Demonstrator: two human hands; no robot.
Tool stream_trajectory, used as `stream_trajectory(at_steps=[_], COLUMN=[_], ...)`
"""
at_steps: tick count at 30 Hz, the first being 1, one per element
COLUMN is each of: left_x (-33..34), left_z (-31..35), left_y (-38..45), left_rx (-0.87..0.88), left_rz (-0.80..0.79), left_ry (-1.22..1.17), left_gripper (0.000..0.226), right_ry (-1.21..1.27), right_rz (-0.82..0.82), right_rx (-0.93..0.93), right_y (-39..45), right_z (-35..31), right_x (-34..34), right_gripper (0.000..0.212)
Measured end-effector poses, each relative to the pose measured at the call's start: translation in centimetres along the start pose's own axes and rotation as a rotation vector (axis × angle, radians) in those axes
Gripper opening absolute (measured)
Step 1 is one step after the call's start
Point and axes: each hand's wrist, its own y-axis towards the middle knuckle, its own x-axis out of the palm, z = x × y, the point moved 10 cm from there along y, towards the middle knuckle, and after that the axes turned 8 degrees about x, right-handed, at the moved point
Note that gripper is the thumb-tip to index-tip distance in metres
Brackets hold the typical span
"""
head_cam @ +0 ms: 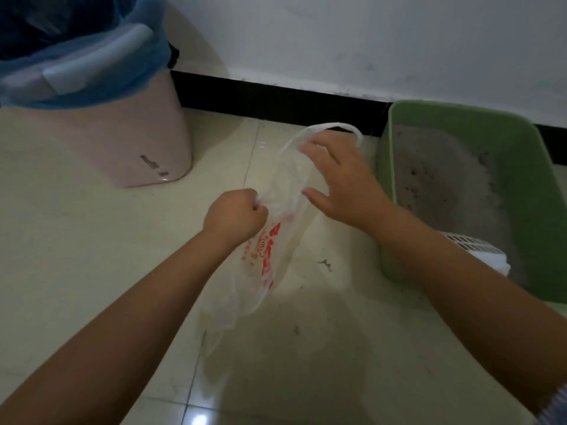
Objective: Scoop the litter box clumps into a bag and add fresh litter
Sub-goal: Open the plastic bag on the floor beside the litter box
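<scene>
Head view: a person is opening a thin plastic bag (pixel 270 240) above the tiled floor (pixel 92 271), between a pink bin (pixel 122 142) and a green litter box (pixel 521 185). The left hand (pixel 234 217) is clenching one edge of the bag's mouth in a fist. The right hand (pixel 340 176) is spreading its fingers at the opposite side of the mouth, near a handle loop; whether it is pinching the film cannot be told. The bag is hanging limp and translucent, with red print on one face, and appears to be holding nothing. Judged by its look, it is very light, soft and slippery, likely to collapse or cling shut, so the handles and the rim of the mouth are seeming the best places to hold. The litter box is sitting against the wall and is containing grey litter (pixel 445 179) with darker specks, heaped unevenly. A white slotted scoop (pixel 478 250) is lying at its near end. The bin is wearing a blue liner (pixel 92 56); its contents are not showing.
</scene>
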Motion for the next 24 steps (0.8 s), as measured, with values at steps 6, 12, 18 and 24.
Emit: stream_trajectory(at_steps=[6, 12, 18, 24], left_x=[1.7, -0.3, 2.3, 6.6], left_z=[3.0, -1.2, -6.0, -3.8], left_y=[-1.0, -1.6, -2.2, -2.4], left_rx=[0.249, 0.101, -0.204, -0.273], left_rz=[-0.121, 0.137, 0.097, -0.272], left_ry=[0.053, -0.030, -0.818, -1.900], left_gripper=[0.025, 0.030, 0.023, 0.015], right_ry=[-0.116, 0.188, 1.060, 1.448], right_rz=[-0.297, -0.471, -0.475, -0.501], right_rx=[0.086, 0.451, 1.115, 1.290], right_y=[-1.2, -2.0, -6.1, -8.0], right_z=[0.4, 6.4, 11.0, 10.3], right_x=[3.8, 6.2, 8.5, 8.9], right_gripper=[0.039, 0.028, 0.037, 0.033])
